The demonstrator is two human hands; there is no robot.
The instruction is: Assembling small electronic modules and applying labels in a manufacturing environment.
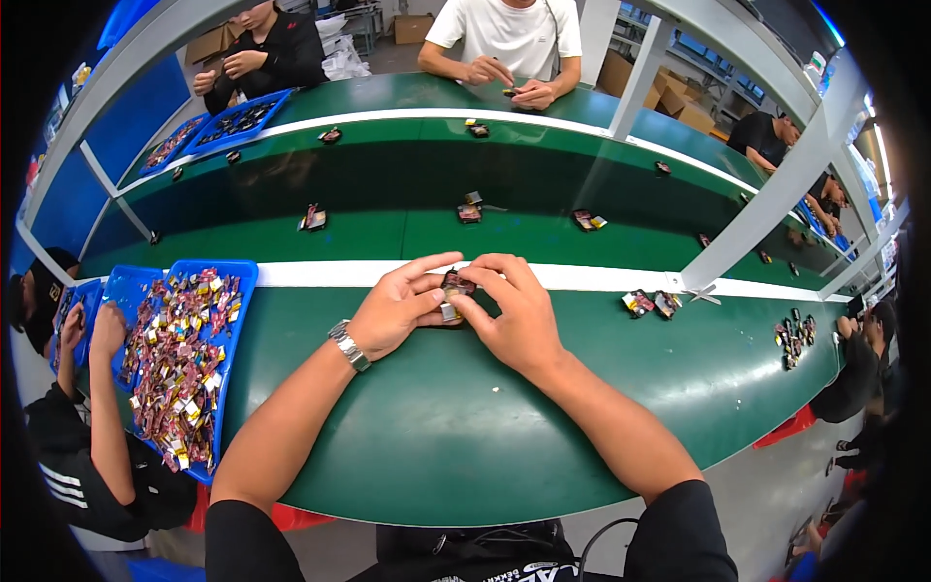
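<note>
Both hands' grip [454, 303] around small part [454, 287]

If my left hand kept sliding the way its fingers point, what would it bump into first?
The small part it already touches, then at once your right hand pinching that part from the opposite side. Depth looks shared, both being on the green table.

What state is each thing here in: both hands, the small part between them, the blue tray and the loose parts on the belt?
left hand: gripping the small part
right hand: fingers pinching the small part
small part: held by both hands above the green belt
blue tray: heaped with small parts
loose parts: lying untouched on belt
</note>
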